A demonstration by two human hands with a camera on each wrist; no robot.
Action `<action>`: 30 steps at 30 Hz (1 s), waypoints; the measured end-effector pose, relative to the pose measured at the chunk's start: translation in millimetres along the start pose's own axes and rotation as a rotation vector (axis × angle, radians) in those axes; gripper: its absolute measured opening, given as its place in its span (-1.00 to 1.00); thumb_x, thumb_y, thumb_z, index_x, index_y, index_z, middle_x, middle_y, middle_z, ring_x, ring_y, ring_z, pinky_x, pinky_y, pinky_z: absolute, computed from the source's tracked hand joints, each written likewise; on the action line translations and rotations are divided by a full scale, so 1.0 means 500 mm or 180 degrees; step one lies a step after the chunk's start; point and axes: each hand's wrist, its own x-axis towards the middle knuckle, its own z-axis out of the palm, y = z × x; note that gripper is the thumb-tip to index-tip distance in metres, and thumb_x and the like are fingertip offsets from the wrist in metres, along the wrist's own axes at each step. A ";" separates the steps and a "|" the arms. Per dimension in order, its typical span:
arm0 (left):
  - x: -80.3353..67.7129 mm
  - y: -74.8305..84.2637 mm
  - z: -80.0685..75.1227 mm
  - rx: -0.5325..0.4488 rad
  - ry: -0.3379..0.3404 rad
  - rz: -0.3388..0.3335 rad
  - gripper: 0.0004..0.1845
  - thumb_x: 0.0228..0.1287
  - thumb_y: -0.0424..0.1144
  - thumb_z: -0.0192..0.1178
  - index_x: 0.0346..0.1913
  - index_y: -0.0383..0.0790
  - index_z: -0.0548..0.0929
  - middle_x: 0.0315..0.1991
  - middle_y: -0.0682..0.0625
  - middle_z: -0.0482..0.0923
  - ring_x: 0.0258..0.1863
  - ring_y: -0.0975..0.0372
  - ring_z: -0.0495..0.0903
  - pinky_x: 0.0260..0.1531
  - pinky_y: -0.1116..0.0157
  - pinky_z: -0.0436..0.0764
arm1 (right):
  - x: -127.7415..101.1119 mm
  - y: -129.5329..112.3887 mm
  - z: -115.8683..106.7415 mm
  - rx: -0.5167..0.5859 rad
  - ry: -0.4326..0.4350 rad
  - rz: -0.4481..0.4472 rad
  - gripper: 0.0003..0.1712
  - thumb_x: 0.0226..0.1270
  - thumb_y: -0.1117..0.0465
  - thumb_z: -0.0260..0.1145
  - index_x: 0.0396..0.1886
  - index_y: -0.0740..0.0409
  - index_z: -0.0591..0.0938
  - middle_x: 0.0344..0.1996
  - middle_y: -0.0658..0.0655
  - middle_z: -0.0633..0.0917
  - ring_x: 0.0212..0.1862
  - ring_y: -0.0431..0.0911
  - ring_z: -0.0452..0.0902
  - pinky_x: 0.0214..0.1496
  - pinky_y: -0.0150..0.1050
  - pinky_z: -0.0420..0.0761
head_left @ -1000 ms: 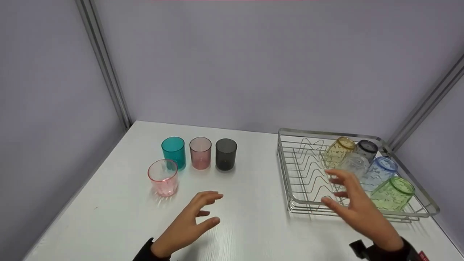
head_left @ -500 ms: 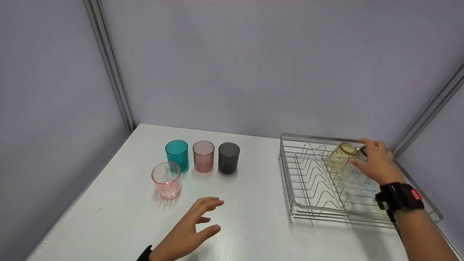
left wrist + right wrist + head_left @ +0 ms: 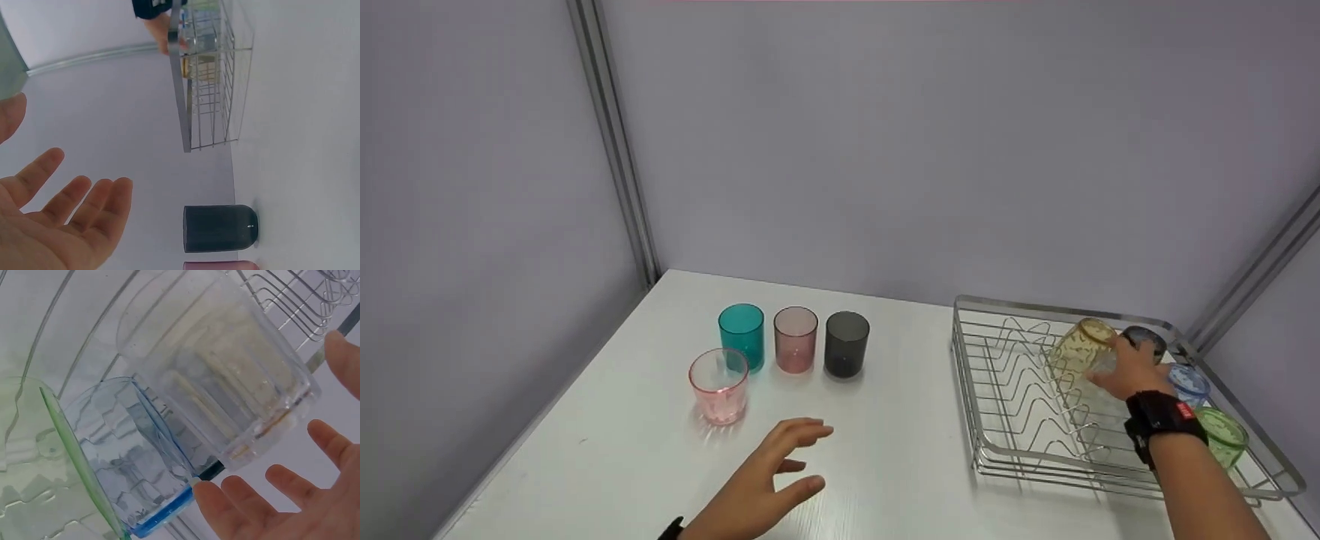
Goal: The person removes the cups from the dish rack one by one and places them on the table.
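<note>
My right hand [image 3: 1132,371] reaches over the glasses in the wire rack, and part of its fingers is hidden in the head view. In the right wrist view its spread fingers lie at the thick end of a clear glass [image 3: 219,365], with one fingertip by the edge of a blue glass [image 3: 135,450]. A yellow glass [image 3: 1081,349] and a dark glass [image 3: 1146,341] flank the hand, and a green glass [image 3: 1222,435] leans nearer the front. Holding nothing, my left hand [image 3: 769,480] hovers over the white table with fingers apart, right of a pink glass [image 3: 720,397].
Behind the pink glass, teal [image 3: 742,337], mauve [image 3: 795,341] and dark grey tumblers [image 3: 847,345] stand in a row. The metal wire rack [image 3: 971,412] has a raised rim and fills the table's right side. Pale panels [image 3: 885,150] enclose the back and sides.
My right hand has moved from the rack's front to the glasses, first far back, then slightly down onto the clear one. My left hand stays nearly still; the head view has shifted slightly.
</note>
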 end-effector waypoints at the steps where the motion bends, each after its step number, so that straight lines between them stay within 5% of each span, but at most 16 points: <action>1: 0.000 -0.001 0.000 -0.0004 -0.0001 -0.0013 -0.52 0.38 -0.05 0.08 0.31 0.07 0.33 0.28 0.01 0.26 0.17 0.13 0.38 0.04 0.14 0.53 | 0.001 0.006 0.005 0.0022 -0.0022 0.0030 0.06 0.18 -0.22 0.29 0.38 0.35 0.05 0.25 0.73 -0.23 0.10 0.80 -0.28 -0.13 0.57 0.18; 12: 0.001 -0.002 0.006 -0.0085 -0.0054 -0.0266 -0.53 0.37 -0.02 0.08 0.30 0.08 0.33 0.25 0.04 0.29 0.17 0.04 0.36 0.05 0.16 0.52 | 0.004 0.042 0.036 0.0150 -0.0157 0.0194 0.01 0.22 -0.05 0.31 0.43 0.29 -0.03 0.25 0.74 -0.30 0.14 0.78 -0.38 -0.08 0.66 0.00; 20: 0.001 -0.003 0.004 -0.0040 -0.0071 -0.0245 -0.52 0.37 -0.02 0.08 0.31 0.08 0.32 0.25 0.04 0.28 0.18 0.03 0.35 0.05 0.19 0.52 | 0.002 0.048 0.029 0.0202 -0.0062 0.0156 -0.04 0.19 0.03 0.36 0.39 0.35 0.06 0.21 0.78 -0.18 0.09 0.76 -0.13 -0.16 0.49 0.30; 30: -0.011 -0.005 -0.004 -0.0022 0.0026 -0.0224 -0.53 0.37 -0.02 0.09 0.30 0.10 0.33 0.25 0.04 0.29 0.16 0.04 0.35 0.04 0.18 0.52 | -0.008 0.004 0.000 0.0170 0.0256 -0.0084 -0.17 0.18 0.15 0.36 0.31 0.36 0.15 0.18 0.77 -0.06 0.04 0.74 -0.04 -0.29 0.39 0.38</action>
